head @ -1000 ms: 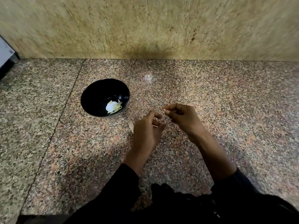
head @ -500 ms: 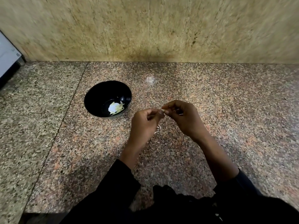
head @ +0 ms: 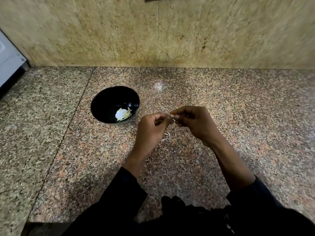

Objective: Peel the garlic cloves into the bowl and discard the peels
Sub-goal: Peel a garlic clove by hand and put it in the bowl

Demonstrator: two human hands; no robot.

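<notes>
A black bowl point(head: 102, 101) stands on the speckled granite counter point(head: 238, 116), with pale peeled garlic pieces point(head: 123, 114) at its bottom. Just right of the bowl, my left hand point(head: 151, 129) and my right hand point(head: 196, 123) meet above the counter. Both pinch one small garlic clove point(head: 171, 116) between their fingertips; most of it is hidden by the fingers. A few thin peel scraps point(head: 166, 136) lie on the counter under my hands.
A beige stone wall point(head: 153, 31) closes the back of the counter. A white appliance point(head: 8, 65) stands at the far left edge. A pale smudge point(head: 158, 85) marks the counter behind my hands. My dark sleeves fill the bottom of the view.
My left hand rose from the counter and joined the right at the clove. Both hands now pinch it together. The view shifted slightly downward.
</notes>
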